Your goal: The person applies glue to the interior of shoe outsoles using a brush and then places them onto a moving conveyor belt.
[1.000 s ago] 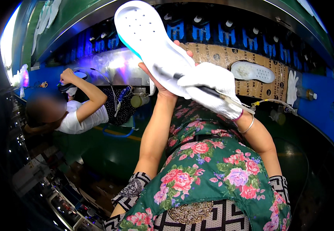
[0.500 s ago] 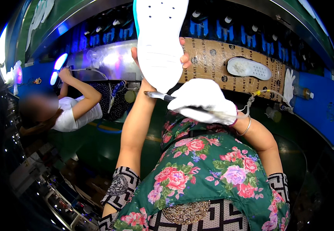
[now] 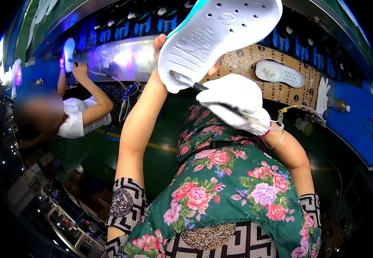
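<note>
White shoe sole [image 3: 214,41], teal along one edge, is held up in front of the person, above the bench line, tilted with its perforated, wider end to the upper right. Left hand [image 3: 159,46], bare: grasping the sole from behind near its narrower end, opened as wide as the sole, digits showing at both edges; the palm is hidden. Right hand [image 3: 233,96], in a white knit glove: fingers closed around the dark handle of a brush [image 3: 198,87], whose bristles touch the narrower end of the sole. Clear tubing [image 3: 276,125] runs beside the right wrist. Second white sole [image 3: 279,74], clear of both hands, lies on printed brown cardboard [image 3: 276,95]. Spare white glove [image 3: 323,96] lies just beside the cardboard, near a capped bottle [image 3: 339,104]. Co-worker [image 3: 87,112], at left, holds another sole [image 3: 68,53] upright.
</note>
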`<action>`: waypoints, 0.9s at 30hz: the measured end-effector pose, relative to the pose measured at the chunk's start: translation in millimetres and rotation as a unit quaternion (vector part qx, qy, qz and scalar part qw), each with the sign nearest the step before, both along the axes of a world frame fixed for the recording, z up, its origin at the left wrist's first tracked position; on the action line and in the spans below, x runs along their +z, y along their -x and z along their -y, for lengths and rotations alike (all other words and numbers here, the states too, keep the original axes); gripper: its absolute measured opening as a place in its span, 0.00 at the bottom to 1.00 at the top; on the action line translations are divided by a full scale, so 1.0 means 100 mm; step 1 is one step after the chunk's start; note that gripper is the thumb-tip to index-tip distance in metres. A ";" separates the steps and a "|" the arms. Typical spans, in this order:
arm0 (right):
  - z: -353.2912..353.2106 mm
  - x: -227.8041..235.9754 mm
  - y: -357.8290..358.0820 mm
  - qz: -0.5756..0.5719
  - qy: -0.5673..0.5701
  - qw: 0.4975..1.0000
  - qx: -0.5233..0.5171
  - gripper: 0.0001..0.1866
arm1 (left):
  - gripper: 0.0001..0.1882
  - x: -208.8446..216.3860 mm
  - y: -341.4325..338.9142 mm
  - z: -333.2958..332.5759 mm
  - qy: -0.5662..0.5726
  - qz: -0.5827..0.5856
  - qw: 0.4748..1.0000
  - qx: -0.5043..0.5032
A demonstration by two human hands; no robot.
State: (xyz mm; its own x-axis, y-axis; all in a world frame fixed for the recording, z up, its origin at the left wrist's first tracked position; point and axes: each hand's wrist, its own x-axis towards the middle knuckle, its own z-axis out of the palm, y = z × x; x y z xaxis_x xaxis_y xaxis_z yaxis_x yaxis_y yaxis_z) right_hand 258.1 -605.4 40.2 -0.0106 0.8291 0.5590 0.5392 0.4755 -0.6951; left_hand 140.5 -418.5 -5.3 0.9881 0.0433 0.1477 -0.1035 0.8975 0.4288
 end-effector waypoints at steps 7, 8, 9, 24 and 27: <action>0.02 -0.03 0.09 -0.179 0.074 0.980 0.050 0.11 | 0.59 -0.03 0.05 -0.02 0.129 -0.046 0.990 -0.040; 0.04 0.02 0.10 -0.203 0.140 0.969 -0.010 0.07 | 0.58 -0.03 0.05 -0.01 0.092 -0.028 0.995 -0.025; -0.04 -0.04 0.07 -0.192 0.114 0.975 -0.012 0.07 | 0.58 -0.02 0.02 -0.05 0.033 -0.015 0.999 -0.012; -0.34 0.31 -0.32 0.009 0.007 0.993 -0.114 0.09 | 0.51 -0.09 0.46 0.48 0.091 -0.124 0.964 0.217; -0.15 0.30 -0.36 -0.255 0.063 0.965 -0.015 0.09 | 0.59 0.21 0.53 0.36 0.028 0.003 0.969 0.244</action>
